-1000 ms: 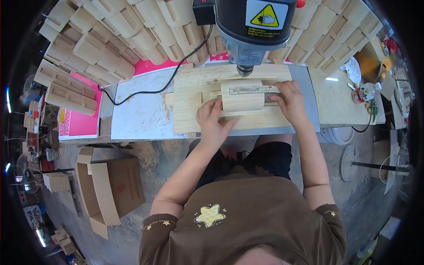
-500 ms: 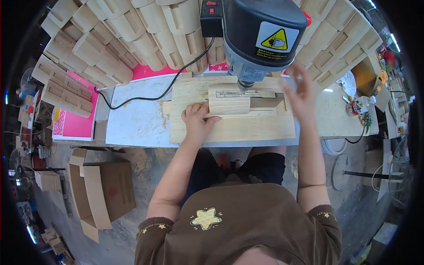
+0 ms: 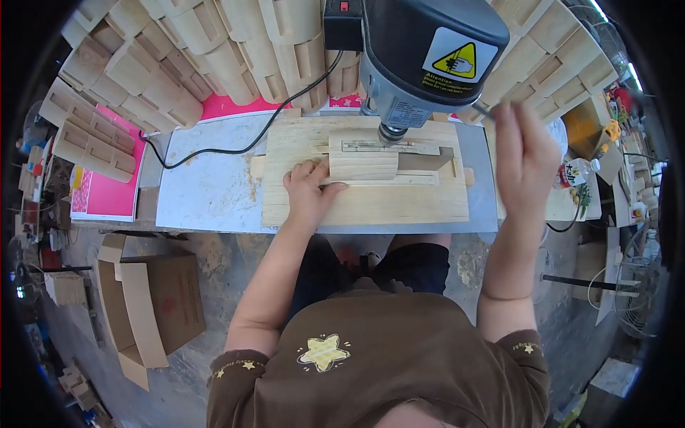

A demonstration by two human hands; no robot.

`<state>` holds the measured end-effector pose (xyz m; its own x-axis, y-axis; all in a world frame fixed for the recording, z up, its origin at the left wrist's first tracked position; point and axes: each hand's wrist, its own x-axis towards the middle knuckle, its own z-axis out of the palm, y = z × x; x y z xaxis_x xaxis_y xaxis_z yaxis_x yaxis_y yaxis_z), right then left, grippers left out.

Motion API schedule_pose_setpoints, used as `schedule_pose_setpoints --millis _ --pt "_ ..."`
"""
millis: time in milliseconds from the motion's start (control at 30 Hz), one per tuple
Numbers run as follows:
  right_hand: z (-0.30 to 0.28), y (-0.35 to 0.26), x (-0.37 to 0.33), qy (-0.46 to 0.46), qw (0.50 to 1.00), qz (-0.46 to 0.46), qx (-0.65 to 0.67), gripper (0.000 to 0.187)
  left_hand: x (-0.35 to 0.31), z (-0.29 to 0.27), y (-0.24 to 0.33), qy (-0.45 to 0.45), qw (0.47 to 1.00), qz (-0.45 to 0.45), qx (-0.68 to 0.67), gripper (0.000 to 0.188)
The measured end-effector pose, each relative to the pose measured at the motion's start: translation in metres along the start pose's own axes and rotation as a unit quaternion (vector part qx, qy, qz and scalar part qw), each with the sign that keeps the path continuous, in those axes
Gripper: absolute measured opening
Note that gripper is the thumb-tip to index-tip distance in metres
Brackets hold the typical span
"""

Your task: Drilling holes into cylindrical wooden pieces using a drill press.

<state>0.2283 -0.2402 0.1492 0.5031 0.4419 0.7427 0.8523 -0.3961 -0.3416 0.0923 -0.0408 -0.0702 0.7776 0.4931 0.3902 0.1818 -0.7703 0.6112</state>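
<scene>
A curved wooden block (image 3: 364,165) with a long slot lies on a flat wooden board (image 3: 357,208), under the chuck (image 3: 392,134) of a drill press (image 3: 428,64). At the block's left end, my left hand (image 3: 308,191) presses and holds it, thumb along the front edge and fingers bent behind. My right hand (image 3: 524,157) is raised to the right of the machine, closed round the drill press lever (image 3: 484,110). The lever's grip end is hidden in the fist. Whether the bit touches the wood cannot be made out.
Stacks of slotted wooden pieces (image 3: 214,50) stand behind and left of the machine, more (image 3: 549,64) at right. A black cable (image 3: 242,151) crosses the white tabletop (image 3: 193,185). A plastic bottle (image 3: 576,171) stands right; an open cardboard box (image 3: 168,299) is on the floor.
My right hand has moved right and closed round the lever, which has swung into view. My left hand stays at the block's end. The whole view has shifted slightly.
</scene>
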Motion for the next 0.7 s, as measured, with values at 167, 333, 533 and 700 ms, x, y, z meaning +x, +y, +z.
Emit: schedule_pose_setpoints --millis 167,333,533,700 --pt "0.025 0.003 -0.047 0.042 0.995 0.037 0.084 0.011 -0.001 -0.002 -0.003 0.000 1.000 0.004 0.006 0.052" --pt "0.056 0.026 -0.085 0.073 0.991 0.006 0.112 0.017 -0.001 0.000 -0.003 0.010 1.000 0.011 0.013 0.052" --pt "0.094 0.053 -0.106 0.096 0.988 -0.026 0.115 0.019 -0.001 0.001 -0.003 0.016 1.000 0.014 0.010 0.052" --pt "0.059 0.044 -0.080 0.081 0.988 -0.090 0.095 0.011 -0.002 0.002 -0.005 0.009 1.000 0.004 0.018 0.053"
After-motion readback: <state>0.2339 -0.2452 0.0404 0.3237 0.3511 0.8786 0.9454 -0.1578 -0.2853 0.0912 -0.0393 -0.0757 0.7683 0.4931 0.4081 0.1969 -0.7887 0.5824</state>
